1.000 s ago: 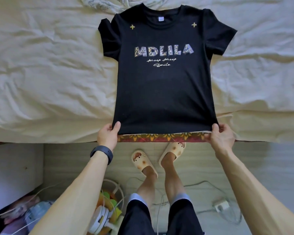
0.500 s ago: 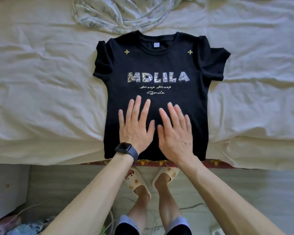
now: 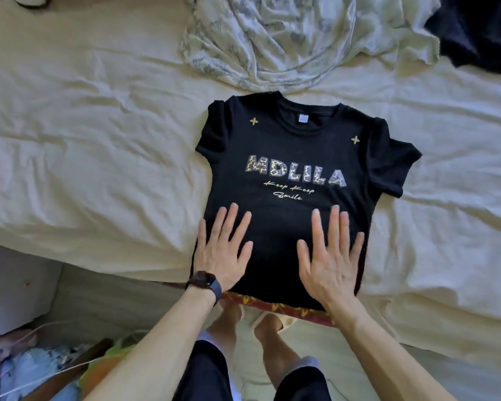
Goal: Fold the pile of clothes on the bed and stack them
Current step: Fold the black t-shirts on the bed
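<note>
Both hands lay flat and released on the lower half of one black T-shirt (image 3: 281,227). The left hand (image 3: 220,250) was by its left edge and the right hand (image 3: 330,256) by its right edge, each with five fingers straight and spread, grasping nothing. The two palms pressed the cloth well apart, with bare black fabric between them. One dark watch (image 3: 204,282) sat on the left wrist.

The T-shirt was spread face up at the near edge of the bed, collar to the far side and hem nearest, its two short sleeves pointing left and right. Across the chest ran one row of big patterned letters (image 3: 295,175), MDLILA, with two lines of thin script beneath. Two small gold stars (image 3: 254,121) sat near the shoulders, and one white label (image 3: 302,118) showed inside the collar. Under the hem, one strip of red and yellow patterned cloth (image 3: 272,303) showed along the bed's near edge.

The cream sheet (image 3: 84,169) around it was wrinkled. Just beyond the collar lay one crumpled pale cloth (image 3: 272,39) with a grey print; whether it touched the collar was unclear. In the far right corner lay one dark garment (image 3: 480,33), cut off by the frame.

Nearest of all stood two bare legs in dark shorts (image 3: 301,383), the feet partly hidden. At the near left lay a blurred heap of coloured clutter (image 3: 26,369) — too indistinct to count.
</note>
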